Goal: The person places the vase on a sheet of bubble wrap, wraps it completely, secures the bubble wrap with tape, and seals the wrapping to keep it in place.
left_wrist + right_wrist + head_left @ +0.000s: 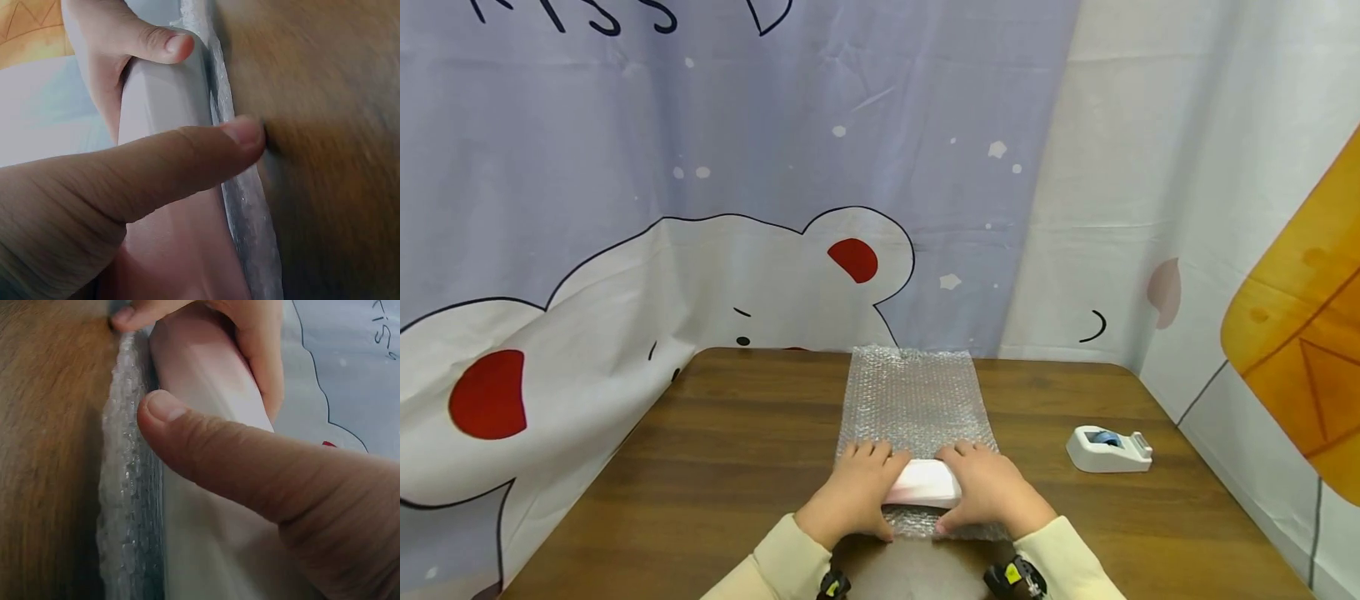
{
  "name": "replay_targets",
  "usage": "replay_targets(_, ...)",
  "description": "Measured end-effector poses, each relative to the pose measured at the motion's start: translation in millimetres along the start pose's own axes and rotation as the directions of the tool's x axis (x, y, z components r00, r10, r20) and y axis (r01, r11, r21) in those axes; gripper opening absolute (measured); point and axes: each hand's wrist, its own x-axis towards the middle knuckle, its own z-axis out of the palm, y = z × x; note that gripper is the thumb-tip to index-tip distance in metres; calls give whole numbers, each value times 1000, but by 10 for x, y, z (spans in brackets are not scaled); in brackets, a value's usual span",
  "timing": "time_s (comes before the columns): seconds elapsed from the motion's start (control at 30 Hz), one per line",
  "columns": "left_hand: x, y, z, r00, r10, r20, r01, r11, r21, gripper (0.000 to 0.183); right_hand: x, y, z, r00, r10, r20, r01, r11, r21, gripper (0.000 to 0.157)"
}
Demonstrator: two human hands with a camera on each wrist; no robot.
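The white-and-pink box [923,483] lay crosswise on a strip of bubble wrap [917,392], close to the strip's near end, with most of the sheet running flat beyond it toward the back of the table [737,433]. The left hand [859,487] and the right hand [992,487] clasped it from either end, fingers bent over the top and far side, thumbs [181,162] reaching across the near face; each hand was only as far open as the box was thick, and how hard they squeezed could not be told. Matched pressure from both sides seemed the way to keep the box square to the strip — a stronger push at one end would likely have skewed it. The wrist views showed the thumb tips by the wrap's near edge, a good place from which to control that edge and keep it snug against the box, without crushing the bubbles. Well apart, on the right of the table, stood a white tape dispenser [1108,452] with a blue roll [1105,437] — out of the way of the sheet. A printed curtain [737,125] hung behind.
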Motion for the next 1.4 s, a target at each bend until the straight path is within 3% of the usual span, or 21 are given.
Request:
replay_targets(0.53, -7, 30, -28, 1000, -13, -9, 13, 1000, 10, 79, -103, -47, 21, 990, -65, -123, 54, 994, -94, 103)
replay_targets(0.77, 24, -39, 9, 1000, 11, -7, -11, 1000, 1, 73, -104, -17, 104, 971, -125, -205, 99, 986, -132, 77)
replay_targets(0.93, 38, -69, -4, 1000, 28, -3, -28, 999, -33, 69, -85, 59, 143, 970, -144, -194, 137, 989, -49, 69)
replay_targets(1.07, 23, -31, -31, 999, 3, -42, -3, 1000, -4, 68, -38, 98, 137, 975, -138, -177, 141, 990, 9, 62)
replay_targets(1.23, -25, 150, -47, 997, -18, -81, 26, 996, 89, 82, 72, 144, 95, 992, -110, -67, 121, 974, 193, 49)
replay_targets(1.4, -45, 264, -17, 995, 2, -96, 14, 986, 168, 102, 155, 207, 57, 991, -113, 70, 83, 935, 344, 37)
